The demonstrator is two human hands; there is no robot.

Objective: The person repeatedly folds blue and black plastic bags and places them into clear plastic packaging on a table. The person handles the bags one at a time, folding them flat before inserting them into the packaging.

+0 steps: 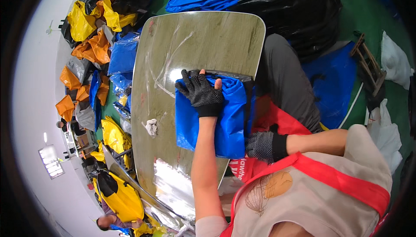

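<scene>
A folded blue plastic sheet (232,120), with a dark strip along its edge, lies on a wood-patterned table (195,42). My left hand (201,90), in a black glove with white dots, presses on top of it with the fingers spread. Bare tips of the thumb and one finger poke out of that glove. At the sheet's right edge, my right hand (265,146) in a matching glove has its fingers curled against the plastic; their tips are partly hidden.
A crumpled white scrap (151,127) and clear film (173,185) lie on the tabletop. Black plastic (299,11) is heaped beyond the table. Yellow, orange and blue sheets (99,46) pile up at the left. A wooden stool (368,63) stands at right. Another person (106,222) is at lower left.
</scene>
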